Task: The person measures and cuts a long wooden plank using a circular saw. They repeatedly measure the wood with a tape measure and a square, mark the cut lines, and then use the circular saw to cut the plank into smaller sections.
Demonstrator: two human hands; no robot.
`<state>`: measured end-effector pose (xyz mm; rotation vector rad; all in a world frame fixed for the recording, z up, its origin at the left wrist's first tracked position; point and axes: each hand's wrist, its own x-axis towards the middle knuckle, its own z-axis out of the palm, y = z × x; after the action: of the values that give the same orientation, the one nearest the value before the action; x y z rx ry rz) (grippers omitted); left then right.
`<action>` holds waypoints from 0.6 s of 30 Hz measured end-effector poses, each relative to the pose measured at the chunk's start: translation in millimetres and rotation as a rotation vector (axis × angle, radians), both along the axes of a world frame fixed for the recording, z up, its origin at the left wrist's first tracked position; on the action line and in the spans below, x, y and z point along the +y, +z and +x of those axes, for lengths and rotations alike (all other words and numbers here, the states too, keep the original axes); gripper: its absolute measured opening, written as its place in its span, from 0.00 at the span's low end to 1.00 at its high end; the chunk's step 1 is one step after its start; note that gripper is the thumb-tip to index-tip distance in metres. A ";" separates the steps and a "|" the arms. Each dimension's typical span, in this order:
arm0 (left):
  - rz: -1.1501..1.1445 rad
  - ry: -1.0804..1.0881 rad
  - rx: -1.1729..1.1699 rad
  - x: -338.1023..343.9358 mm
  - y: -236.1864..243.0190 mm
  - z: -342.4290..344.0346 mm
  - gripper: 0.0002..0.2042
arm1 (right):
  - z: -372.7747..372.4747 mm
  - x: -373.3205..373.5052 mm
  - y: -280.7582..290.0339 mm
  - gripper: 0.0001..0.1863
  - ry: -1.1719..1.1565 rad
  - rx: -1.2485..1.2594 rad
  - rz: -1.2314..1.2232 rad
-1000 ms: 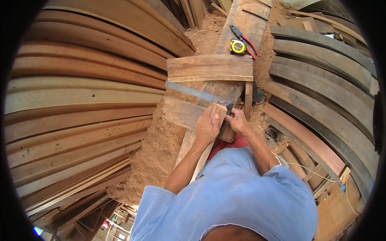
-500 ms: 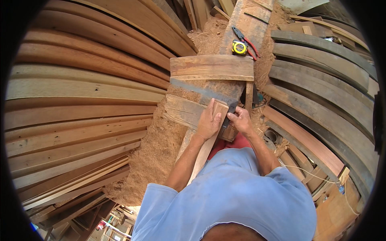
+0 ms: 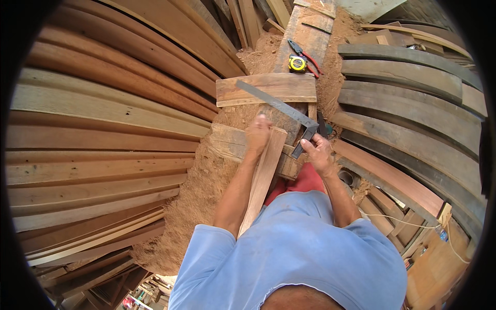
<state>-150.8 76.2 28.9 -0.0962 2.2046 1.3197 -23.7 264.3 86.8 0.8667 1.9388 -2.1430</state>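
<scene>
A try square with a grey metal blade (image 3: 274, 104) and dark handle (image 3: 304, 142) is held at its handle by my right hand (image 3: 319, 152), whose fingers are closed on it. The blade slants up to the left, over the wood. Along the left side of a pale wooden bar (image 3: 266, 173) is my left hand (image 3: 258, 135), its fingers smeared by motion. Whether that hand grips the bar I cannot tell. The bar runs from my body up to the work area. A wide board (image 3: 266, 89) lies crosswise beyond it, partly under the blade.
Red-handled pliers (image 3: 305, 57) and a yellow tape measure (image 3: 297, 63) rest on a dusty plank (image 3: 316, 39) at the far end. A rough wooden block (image 3: 227, 140) sits left of the bar. Stacked boards line the left (image 3: 103, 142) and right (image 3: 403, 101). Sawdust (image 3: 191, 217) covers the ground.
The try square has come away from the bar's end and moved right in my right hand, its blade now tilted. My left hand has shifted left and up the bar's side.
</scene>
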 end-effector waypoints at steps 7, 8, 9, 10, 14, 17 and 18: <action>0.100 -0.010 0.138 -43.9 40.7 61.9 0.25 | 32.8 -41.9 -16.7 0.11 0.116 -0.029 -0.244; 0.063 -0.077 0.159 -40.5 60.1 72.7 0.29 | 35.2 -46.3 -18.4 0.10 0.089 -0.064 -0.272; 0.023 -0.190 0.289 -39.5 68.6 81.3 0.33 | 35.6 -52.3 -17.9 0.10 0.064 -0.102 -0.298; -0.020 -0.300 0.417 -39.1 74.7 89.6 0.37 | 35.4 -57.6 -18.4 0.10 0.043 -0.141 -0.327; -0.278 -0.526 0.525 -22.0 84.9 106.9 0.49 | 24.2 -61.3 -28.7 0.08 0.112 -0.071 -0.154; -0.275 -0.434 0.561 -16.5 67.9 107.3 0.45 | 19.3 -59.2 -29.5 0.09 0.128 -0.121 -0.244; -0.285 -0.421 0.548 -14.9 63.9 107.2 0.44 | 16.8 -53.2 -27.0 0.10 0.177 -0.170 -0.224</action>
<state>-43.6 61.3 92.8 0.6615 2.6527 0.8557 -6.9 211.2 59.8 0.7773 1.5946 -2.0596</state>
